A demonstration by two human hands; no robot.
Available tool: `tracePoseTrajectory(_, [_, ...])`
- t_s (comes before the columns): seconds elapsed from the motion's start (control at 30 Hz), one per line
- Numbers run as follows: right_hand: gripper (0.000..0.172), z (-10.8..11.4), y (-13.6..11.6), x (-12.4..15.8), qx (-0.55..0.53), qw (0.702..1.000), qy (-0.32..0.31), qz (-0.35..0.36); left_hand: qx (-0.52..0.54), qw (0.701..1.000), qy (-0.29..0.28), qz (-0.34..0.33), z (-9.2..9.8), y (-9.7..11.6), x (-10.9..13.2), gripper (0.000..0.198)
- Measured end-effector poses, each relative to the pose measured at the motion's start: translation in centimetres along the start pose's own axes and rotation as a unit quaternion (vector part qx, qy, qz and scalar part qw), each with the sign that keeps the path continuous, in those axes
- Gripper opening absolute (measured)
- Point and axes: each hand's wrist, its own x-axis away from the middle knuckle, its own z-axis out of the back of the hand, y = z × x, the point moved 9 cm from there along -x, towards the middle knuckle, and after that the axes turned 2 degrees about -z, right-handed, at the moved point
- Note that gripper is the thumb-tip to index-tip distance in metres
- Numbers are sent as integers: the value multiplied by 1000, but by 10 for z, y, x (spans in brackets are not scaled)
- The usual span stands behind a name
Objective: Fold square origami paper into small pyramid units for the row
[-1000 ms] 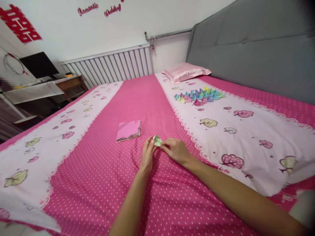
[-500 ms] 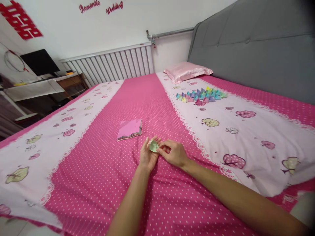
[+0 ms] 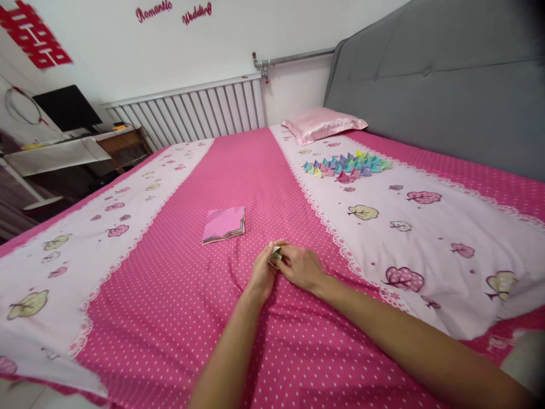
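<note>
A small piece of folded pale green paper sits between my two hands above the bed. My left hand is closed around its left side, the thumb and fingers curled against it. From the right, my right hand grips the paper with the thumb and bent fingers. Much of the paper is hidden by the fingers, so its exact folded shape cannot be made out. Ahead and to the left lies a stack of square paper, pink on top, its near edges wavy and of several colours.
Several colourful folded paper pieces stand in rows on the bedspread at the right, before a pink pillow. A grey headboard rises at far right. Behind the bed are a radiator and a desk with a monitor.
My left hand has turned and closed from an open palm around the green paper. The paper has shifted slightly right and is more covered by fingers. My right hand stays almost in place.
</note>
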Motion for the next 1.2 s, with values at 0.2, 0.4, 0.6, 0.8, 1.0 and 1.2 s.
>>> tracePoseTrajectory(0.2, [26,-5,-3,0,45,999,-23,11,-10,1000,15,-2,5,-4,0,32])
tracePoseTrajectory(0.4, [29,-8,0,-1,60,998,-25,11,-12,1000,-21,15,-3,-6,3,35])
tracePoseTrajectory(0.6, [27,-7,1,-1,62,998,-27,11,4,999,-40,34,-7,-8,5,34])
tracePoseTrajectory(0.8, [27,-5,0,-1,57,998,-16,7,26,998,-44,43,-10,-6,6,34])
tracePoseTrajectory(1.0, [30,4,12,-3,55,997,19,-50,9,999,-35,5,-6,-2,2,29])
tracePoseTrajectory(1.2, [33,14,28,-4,39,991,48,-117,-25,998,-55,-21,-7,0,2,31])
